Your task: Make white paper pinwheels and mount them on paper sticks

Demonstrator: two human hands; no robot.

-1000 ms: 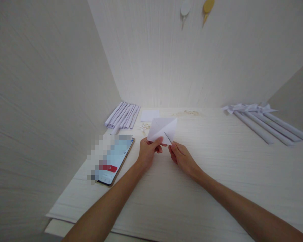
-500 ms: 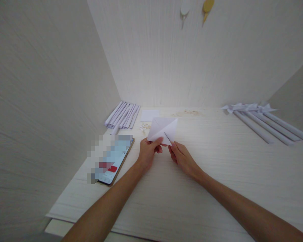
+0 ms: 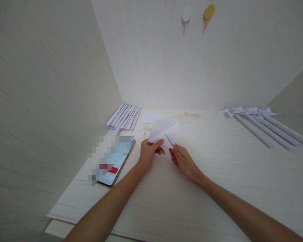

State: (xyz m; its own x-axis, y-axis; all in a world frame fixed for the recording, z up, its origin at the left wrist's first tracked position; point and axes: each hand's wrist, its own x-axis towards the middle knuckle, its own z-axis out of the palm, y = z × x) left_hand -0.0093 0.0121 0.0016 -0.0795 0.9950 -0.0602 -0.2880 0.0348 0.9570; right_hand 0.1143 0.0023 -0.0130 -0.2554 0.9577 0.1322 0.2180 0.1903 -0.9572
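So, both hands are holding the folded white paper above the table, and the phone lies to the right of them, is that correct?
Not quite: the head view shows the phone lying to the left of the left hand and right hand, which do hold the folded white paper above the table.

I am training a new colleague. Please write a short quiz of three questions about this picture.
1. True or false: both hands hold the folded white paper.
2. Which lies nearest the left hand? A) phone B) paper tubes with bows C) yellow wall hook
3. What lies against the left wall, behind the phone?

Key: 1 true. 2 A. 3 a bundle of rolled paper tubes.
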